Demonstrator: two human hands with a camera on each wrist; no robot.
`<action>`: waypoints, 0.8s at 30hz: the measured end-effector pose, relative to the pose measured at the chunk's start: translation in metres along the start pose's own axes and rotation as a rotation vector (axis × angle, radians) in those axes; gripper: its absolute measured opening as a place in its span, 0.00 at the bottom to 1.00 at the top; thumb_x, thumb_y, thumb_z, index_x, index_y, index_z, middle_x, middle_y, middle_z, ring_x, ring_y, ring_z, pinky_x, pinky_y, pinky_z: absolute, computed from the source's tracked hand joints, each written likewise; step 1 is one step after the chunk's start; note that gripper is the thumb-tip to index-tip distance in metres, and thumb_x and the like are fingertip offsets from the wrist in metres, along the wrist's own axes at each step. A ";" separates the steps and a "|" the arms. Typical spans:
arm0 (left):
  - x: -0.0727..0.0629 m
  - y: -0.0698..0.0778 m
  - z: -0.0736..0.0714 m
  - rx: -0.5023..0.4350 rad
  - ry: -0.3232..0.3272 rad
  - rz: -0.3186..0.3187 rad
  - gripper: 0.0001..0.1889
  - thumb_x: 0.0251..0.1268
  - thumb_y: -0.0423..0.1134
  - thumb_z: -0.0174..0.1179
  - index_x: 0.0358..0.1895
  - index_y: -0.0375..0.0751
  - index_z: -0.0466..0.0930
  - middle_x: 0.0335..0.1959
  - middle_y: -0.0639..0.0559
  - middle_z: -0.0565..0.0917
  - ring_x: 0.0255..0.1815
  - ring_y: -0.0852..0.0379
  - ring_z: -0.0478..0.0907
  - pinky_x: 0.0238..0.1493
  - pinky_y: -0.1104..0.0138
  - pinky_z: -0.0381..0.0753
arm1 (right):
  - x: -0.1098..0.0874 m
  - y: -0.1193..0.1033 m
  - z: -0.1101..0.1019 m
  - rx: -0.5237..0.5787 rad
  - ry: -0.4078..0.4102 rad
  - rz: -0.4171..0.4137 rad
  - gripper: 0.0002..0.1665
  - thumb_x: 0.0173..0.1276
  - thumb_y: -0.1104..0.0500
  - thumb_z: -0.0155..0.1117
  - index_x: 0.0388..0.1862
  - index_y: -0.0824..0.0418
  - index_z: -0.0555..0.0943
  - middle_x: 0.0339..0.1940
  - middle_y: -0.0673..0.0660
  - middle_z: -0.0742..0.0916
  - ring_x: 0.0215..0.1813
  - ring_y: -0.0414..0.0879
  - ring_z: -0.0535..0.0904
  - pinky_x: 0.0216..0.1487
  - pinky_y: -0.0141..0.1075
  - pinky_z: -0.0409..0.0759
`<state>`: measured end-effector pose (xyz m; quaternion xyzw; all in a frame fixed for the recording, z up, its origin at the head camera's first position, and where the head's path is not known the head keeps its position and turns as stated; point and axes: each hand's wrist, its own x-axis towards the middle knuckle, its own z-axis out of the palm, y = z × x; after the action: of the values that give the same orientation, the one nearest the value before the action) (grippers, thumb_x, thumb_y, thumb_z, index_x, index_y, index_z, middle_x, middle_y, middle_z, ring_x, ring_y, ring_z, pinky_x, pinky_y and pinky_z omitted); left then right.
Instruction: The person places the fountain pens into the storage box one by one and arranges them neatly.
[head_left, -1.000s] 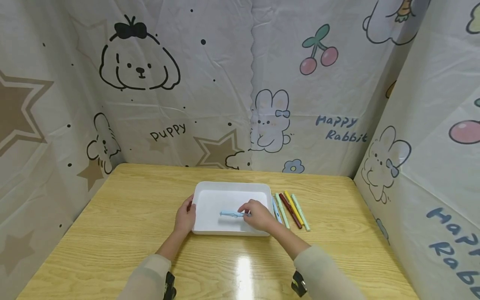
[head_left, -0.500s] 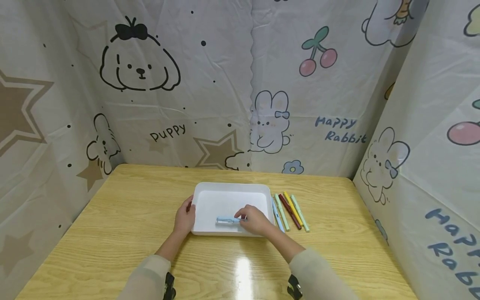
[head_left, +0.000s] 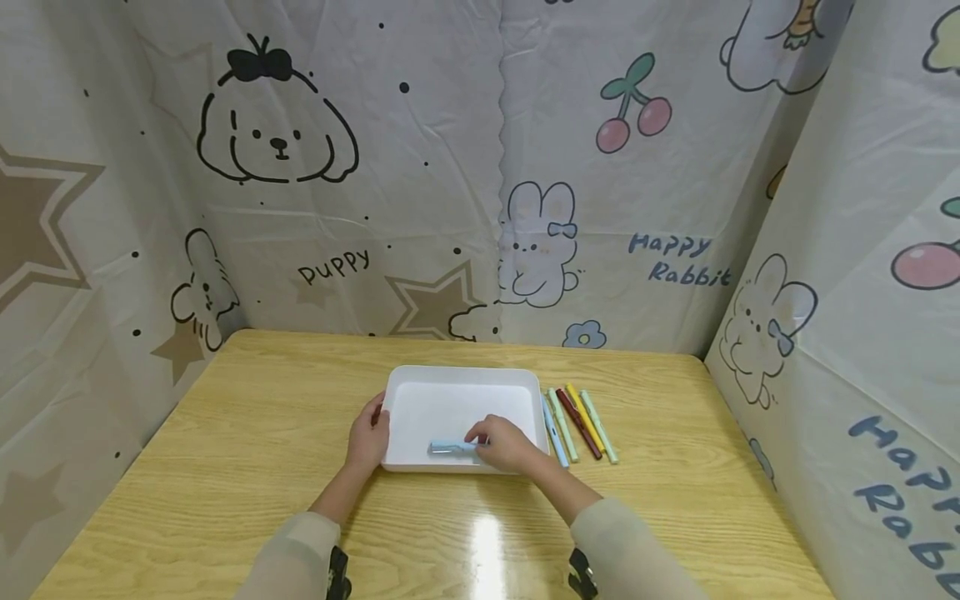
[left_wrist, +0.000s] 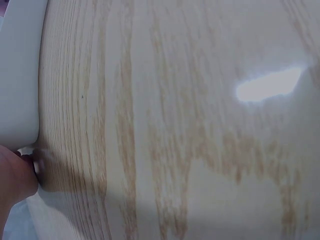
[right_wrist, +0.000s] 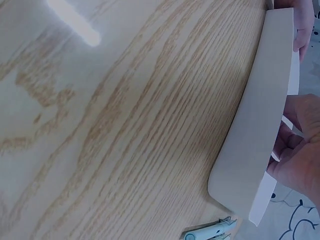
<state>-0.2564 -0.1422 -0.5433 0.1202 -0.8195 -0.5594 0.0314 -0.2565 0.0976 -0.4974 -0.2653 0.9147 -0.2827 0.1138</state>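
Note:
A white rectangular tray (head_left: 442,404) lies on the wooden table. My left hand (head_left: 369,433) holds the tray's left side; in the left wrist view that hand (left_wrist: 16,175) is at the tray's corner. My right hand (head_left: 508,444) pinches a light blue pen (head_left: 448,447) low over the tray floor, near its front wall. The pen lies crosswise, its clear end pointing left, the other end hidden by the fingers. In the right wrist view the tray wall (right_wrist: 250,135) hides the pen and part of my right hand (right_wrist: 299,150).
Right of the tray lie several pens side by side: a blue pen (head_left: 556,433), a dark red pen (head_left: 580,423), a yellow pen (head_left: 587,418) and light green pens, one a green pen (head_left: 600,427) at the far right. A printed curtain (head_left: 420,208) surrounds the table (head_left: 300,400).
My right hand has moved the pen toward the tray's front wall and slightly left, and lower. My left hand stays at the tray's left side.

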 end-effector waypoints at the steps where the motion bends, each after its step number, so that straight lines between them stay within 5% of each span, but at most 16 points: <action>1: 0.000 0.000 0.000 0.000 0.001 0.001 0.23 0.74 0.36 0.39 0.70 0.39 0.58 0.62 0.36 0.69 0.59 0.43 0.67 0.60 0.52 0.69 | 0.000 0.000 0.000 -0.001 -0.003 0.000 0.12 0.59 0.68 0.58 0.40 0.65 0.84 0.31 0.55 0.81 0.35 0.43 0.73 0.37 0.34 0.73; 24: -0.001 0.001 0.000 0.009 0.007 0.005 0.23 0.74 0.36 0.39 0.70 0.39 0.59 0.62 0.35 0.70 0.59 0.43 0.68 0.60 0.51 0.69 | 0.002 0.004 0.005 0.035 -0.073 0.074 0.10 0.60 0.67 0.59 0.39 0.63 0.84 0.30 0.53 0.82 0.32 0.41 0.71 0.34 0.33 0.71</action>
<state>-0.2560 -0.1417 -0.5423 0.1204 -0.8221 -0.5553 0.0351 -0.2582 0.0971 -0.5036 -0.2394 0.9141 -0.2845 0.1620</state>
